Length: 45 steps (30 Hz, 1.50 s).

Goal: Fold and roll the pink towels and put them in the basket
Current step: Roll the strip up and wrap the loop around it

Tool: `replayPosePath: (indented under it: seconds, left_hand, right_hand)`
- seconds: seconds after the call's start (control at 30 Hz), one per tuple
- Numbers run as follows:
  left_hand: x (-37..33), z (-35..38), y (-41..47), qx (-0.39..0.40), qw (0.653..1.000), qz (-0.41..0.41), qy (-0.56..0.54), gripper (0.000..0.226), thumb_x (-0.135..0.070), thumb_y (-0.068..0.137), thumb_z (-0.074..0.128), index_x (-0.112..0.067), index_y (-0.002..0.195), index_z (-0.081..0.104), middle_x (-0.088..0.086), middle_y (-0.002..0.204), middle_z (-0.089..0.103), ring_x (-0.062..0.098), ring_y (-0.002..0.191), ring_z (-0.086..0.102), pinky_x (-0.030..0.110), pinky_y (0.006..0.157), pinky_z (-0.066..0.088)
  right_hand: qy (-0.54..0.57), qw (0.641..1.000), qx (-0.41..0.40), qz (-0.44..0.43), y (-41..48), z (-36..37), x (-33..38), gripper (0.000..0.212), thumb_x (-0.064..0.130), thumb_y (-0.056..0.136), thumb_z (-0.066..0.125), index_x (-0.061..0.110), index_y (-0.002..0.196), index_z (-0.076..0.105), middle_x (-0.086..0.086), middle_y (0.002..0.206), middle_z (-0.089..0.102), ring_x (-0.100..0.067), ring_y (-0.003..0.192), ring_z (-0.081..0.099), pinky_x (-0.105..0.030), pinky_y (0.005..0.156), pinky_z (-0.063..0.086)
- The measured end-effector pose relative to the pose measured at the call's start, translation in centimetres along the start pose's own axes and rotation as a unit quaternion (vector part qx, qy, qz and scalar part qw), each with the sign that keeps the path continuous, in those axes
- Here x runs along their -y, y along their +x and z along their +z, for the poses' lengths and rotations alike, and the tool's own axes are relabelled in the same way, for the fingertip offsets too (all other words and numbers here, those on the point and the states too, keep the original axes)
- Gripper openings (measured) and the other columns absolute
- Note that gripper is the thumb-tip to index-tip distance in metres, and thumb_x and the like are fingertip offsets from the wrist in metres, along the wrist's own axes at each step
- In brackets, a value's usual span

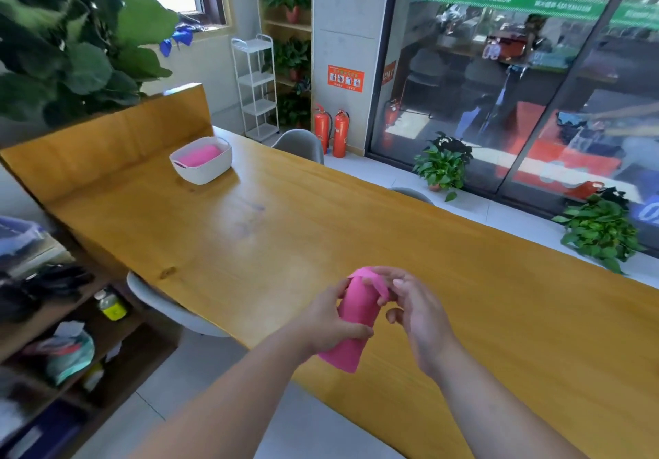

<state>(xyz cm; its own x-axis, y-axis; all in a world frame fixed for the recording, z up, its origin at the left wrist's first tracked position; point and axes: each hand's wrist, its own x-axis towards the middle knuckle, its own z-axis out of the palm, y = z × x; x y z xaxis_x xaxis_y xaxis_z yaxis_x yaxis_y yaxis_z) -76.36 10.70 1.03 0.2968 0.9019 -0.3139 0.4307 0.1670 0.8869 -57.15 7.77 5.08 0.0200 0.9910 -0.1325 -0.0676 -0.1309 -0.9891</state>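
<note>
A rolled pink towel point(353, 319) is held upright above the near edge of the wooden table point(271, 230). My left hand point(330, 319) grips the roll around its middle. My right hand point(410, 301) pinches the loose flap at the roll's top end between thumb and fingers. A white basket point(207, 173) stands at the far left end of the table, well away from both hands. Inside it lies another rolled pink towel point(198, 155).
A wooden partition point(107, 137) backs the table's far left end. Grey chairs point(171, 308) stand at both sides of the table. Open shelves point(64, 333) with clutter are at the left. Potted plants point(602, 230) and two fire extinguishers point(331, 132) stand on the floor beyond.
</note>
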Motion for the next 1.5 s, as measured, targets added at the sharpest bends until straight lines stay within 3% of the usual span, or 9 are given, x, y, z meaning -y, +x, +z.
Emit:
replayPosePath:
  seconds: [0.23, 0.43, 0.63, 0.73, 0.87, 1.07, 1.27, 1.37, 1.5]
  left_hand:
    - [3.9, -7.0, -1.0, -0.123, 0.987, -0.008, -0.1, 0.087, -0.042, 0.069, 0.096, -0.042, 0.142, 0.049, -0.008, 0.125, 0.067, 0.012, 0.103, 0.071, 0.04, 0.085, 0.064]
    - [6.7, -11.2, -2.5, -0.133, 0.991, 0.012, 0.01, 0.089, -0.045, 0.071, 0.092, -0.037, 0.148, 0.049, -0.01, 0.124, 0.064, 0.008, 0.104, 0.068, 0.032, 0.088, 0.059]
    - [8.2, -14.5, -4.5, -0.17, 0.981, 0.053, 0.073, 0.092, -0.043, 0.075, 0.083, -0.039, 0.156, 0.041, -0.013, 0.114, 0.069, 0.003, 0.098, 0.069, 0.032, 0.084, 0.06]
    - [9.5, -17.7, -5.8, -0.192, 0.981, 0.005, 0.001, 0.096, -0.047, 0.072, 0.088, -0.043, 0.156, 0.041, -0.015, 0.121, 0.064, 0.003, 0.099, 0.067, 0.027, 0.077, 0.058]
    - [11.2, -21.4, -7.5, -0.225, 0.953, -0.049, -0.195, 0.093, -0.045, 0.067, 0.098, -0.038, 0.148, 0.053, -0.005, 0.124, 0.069, 0.018, 0.1, 0.075, 0.041, 0.08, 0.066]
    - [13.4, -24.0, -9.6, -0.248, 0.873, -0.066, -0.414, 0.077, -0.039, 0.07, 0.1, -0.015, 0.135, 0.066, 0.011, 0.119, 0.077, 0.032, 0.101, 0.078, 0.051, 0.086, 0.065]
    - [16.1, -28.7, -10.0, -0.345, 0.898, -0.1, -0.252, 0.061, -0.054, 0.072, 0.095, -0.023, 0.121, 0.076, -0.003, 0.106, 0.079, 0.016, 0.09, 0.078, 0.035, 0.075, 0.067]
    - [16.8, -32.0, -8.6, -0.389, 0.893, -0.102, -0.202, 0.055, -0.057, 0.074, 0.092, -0.026, 0.116, 0.075, -0.007, 0.104, 0.077, 0.011, 0.089, 0.075, 0.027, 0.069, 0.064]
    - [17.5, -37.0, -5.6, -0.433, 0.867, -0.124, -0.215, 0.062, -0.064, 0.067, 0.094, -0.031, 0.113, 0.069, -0.005, 0.107, 0.075, 0.018, 0.091, 0.077, 0.043, 0.072, 0.067]
  right_hand:
    - [-0.129, 0.989, 0.073, -0.018, 0.4, 8.0, -1.3, 0.037, 0.024, 0.095, 0.049, 0.027, 0.122, 0.074, 0.009, 0.089, 0.074, -0.014, 0.08, 0.057, -0.033, 0.064, 0.04]
    - [-0.186, 0.981, 0.04, -0.026, 2.1, 14.1, -0.7, 0.027, 0.02, 0.102, 0.046, 0.027, 0.118, 0.067, -0.003, 0.091, 0.078, -0.016, 0.077, 0.064, -0.021, 0.061, 0.043]
    - [-0.349, 0.924, 0.134, -0.074, 3.7, 21.8, 0.1, 0.023, 0.028, 0.102, 0.041, 0.039, 0.117, 0.055, 0.006, 0.083, 0.074, -0.011, 0.083, 0.069, -0.041, 0.077, 0.054]
    - [-0.306, 0.94, 0.123, -0.081, 4.0, 23.0, -0.8, 0.02, 0.025, 0.1, 0.044, 0.034, 0.107, 0.06, 0.008, 0.088, 0.074, -0.015, 0.087, 0.066, -0.044, 0.08, 0.051]
    - [-0.21, 0.969, 0.124, -0.041, 4.5, 23.8, -2.4, 0.022, 0.028, 0.099, 0.043, 0.02, 0.107, 0.062, 0.004, 0.091, 0.076, -0.029, 0.093, 0.06, -0.054, 0.09, 0.046]
    - [-0.133, 0.978, 0.159, 0.022, 5.6, 28.6, -5.2, 0.018, 0.005, 0.103, 0.042, 0.005, 0.111, 0.058, -0.01, 0.086, 0.074, -0.023, 0.085, 0.052, -0.039, 0.081, 0.043]
    - [-0.107, 0.973, 0.203, -0.03, 8.8, 35.8, -5.1, 0.017, 0.027, 0.095, 0.05, 0.02, 0.105, 0.06, -0.022, 0.097, 0.065, -0.018, 0.084, 0.053, -0.037, 0.081, 0.046]
    - [-0.158, 0.954, 0.238, -0.09, 11.3, 39.4, -5.3, 0.023, 0.026, 0.093, 0.047, 0.029, 0.111, 0.061, -0.001, 0.106, 0.067, -0.015, 0.099, 0.062, -0.034, 0.087, 0.05]
    - [-0.214, 0.944, 0.217, -0.126, 14.4, 42.5, -6.8, 0.023, 0.033, 0.101, 0.054, 0.049, 0.117, 0.056, 0.012, 0.126, 0.058, -0.009, 0.109, 0.058, -0.024, 0.084, 0.049]
